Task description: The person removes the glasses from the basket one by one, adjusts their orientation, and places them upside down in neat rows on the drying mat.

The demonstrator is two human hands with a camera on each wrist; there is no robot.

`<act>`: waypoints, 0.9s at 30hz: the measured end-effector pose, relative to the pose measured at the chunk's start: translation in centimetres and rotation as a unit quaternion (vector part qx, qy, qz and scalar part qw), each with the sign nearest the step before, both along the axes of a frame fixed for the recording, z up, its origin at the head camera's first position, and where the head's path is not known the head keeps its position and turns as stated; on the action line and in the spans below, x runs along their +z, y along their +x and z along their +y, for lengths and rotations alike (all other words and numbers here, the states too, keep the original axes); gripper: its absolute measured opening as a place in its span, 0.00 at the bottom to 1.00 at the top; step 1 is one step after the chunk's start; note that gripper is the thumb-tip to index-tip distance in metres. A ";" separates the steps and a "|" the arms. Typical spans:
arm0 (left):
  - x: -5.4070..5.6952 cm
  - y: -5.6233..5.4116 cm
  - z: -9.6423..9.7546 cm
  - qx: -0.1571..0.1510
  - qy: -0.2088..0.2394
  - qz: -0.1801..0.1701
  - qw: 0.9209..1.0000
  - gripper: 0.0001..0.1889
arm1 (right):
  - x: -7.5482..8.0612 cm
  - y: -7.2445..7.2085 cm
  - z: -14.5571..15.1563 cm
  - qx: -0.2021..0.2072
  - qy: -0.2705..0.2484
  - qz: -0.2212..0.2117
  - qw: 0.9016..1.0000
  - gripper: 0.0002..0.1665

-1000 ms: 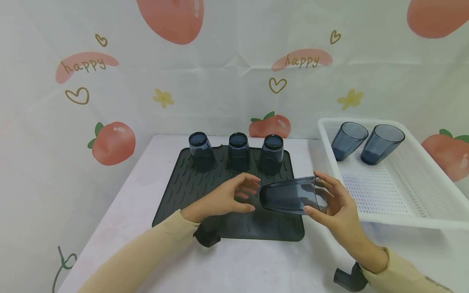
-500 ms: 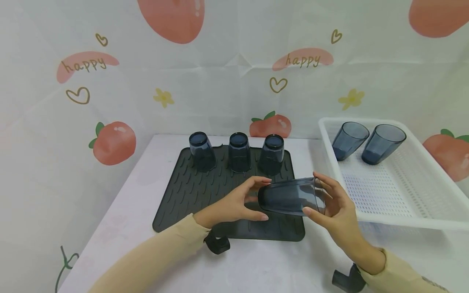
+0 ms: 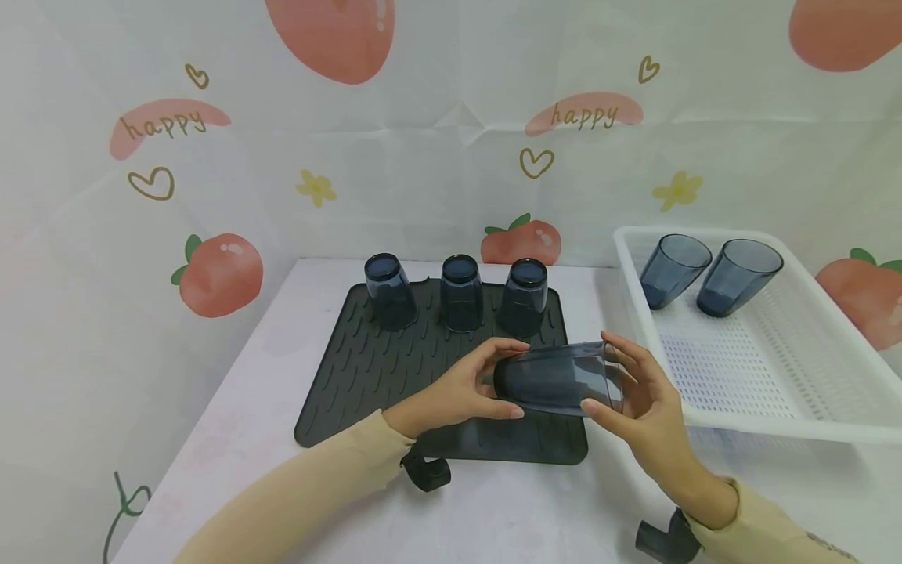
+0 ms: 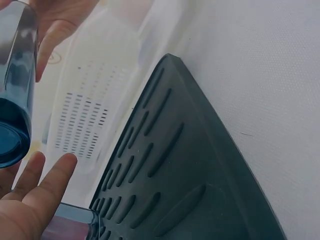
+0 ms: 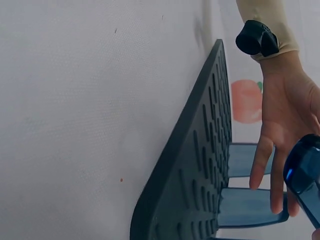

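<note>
Blue-grey tumbler [image 3: 553, 377] in the air over the right near part of a black ridged mat [image 3: 380, 384], lying on its side; base points to the left hand [image 3: 454, 395], mouth to the right hand [image 3: 655, 407].

Right hand: fingers and thumb grip the tumbler at its mouth end, thumb on the near side, fingers on the far side.

Left hand: fingers and thumb parted wide, one on either side of the tumbler's base – whether they touch it, cannot tell. In the right wrist view its lower fingers are extended, behind the base.

On the mat, along the back edge, a row of three tumblers upside down, bases up: left one [image 3: 391, 294], middle one [image 3: 461, 294], right one [image 3: 523, 298]. All spaced apart.

To the right of the mat, a white perforated basket [image 3: 796, 428]. In its far left part two more tumblers, mouths up: first [image 3: 672, 270], second [image 3: 738, 278] – side by side.

Mat and basket are on a pale tabletop [image 3: 493, 513]; behind, a white fruit-print backdrop [image 3: 423, 172].
</note>
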State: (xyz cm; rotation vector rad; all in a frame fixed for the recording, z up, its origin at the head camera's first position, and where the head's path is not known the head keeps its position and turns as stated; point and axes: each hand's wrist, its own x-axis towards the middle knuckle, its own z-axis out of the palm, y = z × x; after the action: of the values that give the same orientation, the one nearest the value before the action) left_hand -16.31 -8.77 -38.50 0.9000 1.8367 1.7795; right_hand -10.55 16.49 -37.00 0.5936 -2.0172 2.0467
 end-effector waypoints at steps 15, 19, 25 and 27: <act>0.6 0.2 0.3 -0.003 0.016 -0.009 1.000 0.39 | 0.0 0.1 -0.3 0.013 -0.034 -0.001 0.999 0.48; 0.4 0.1 0.4 -0.003 0.025 -0.004 1.000 0.38 | 0.1 0.1 -0.4 0.016 -0.037 -0.009 0.999 0.48; 0.4 0.1 0.6 0.010 0.035 0.005 0.999 0.37 | 0.2 -0.1 -0.6 0.016 -0.048 -0.006 0.999 0.48; 0.5 0.2 0.6 0.015 0.041 0.011 0.999 0.37 | 0.1 -0.1 -0.7 0.018 -0.050 -0.004 0.999 0.48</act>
State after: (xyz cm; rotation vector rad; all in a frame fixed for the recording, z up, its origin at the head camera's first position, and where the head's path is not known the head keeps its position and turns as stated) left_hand -16.12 -8.21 -37.96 0.9293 1.8117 1.8827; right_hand -10.68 15.84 -36.85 0.6073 -1.9092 2.1591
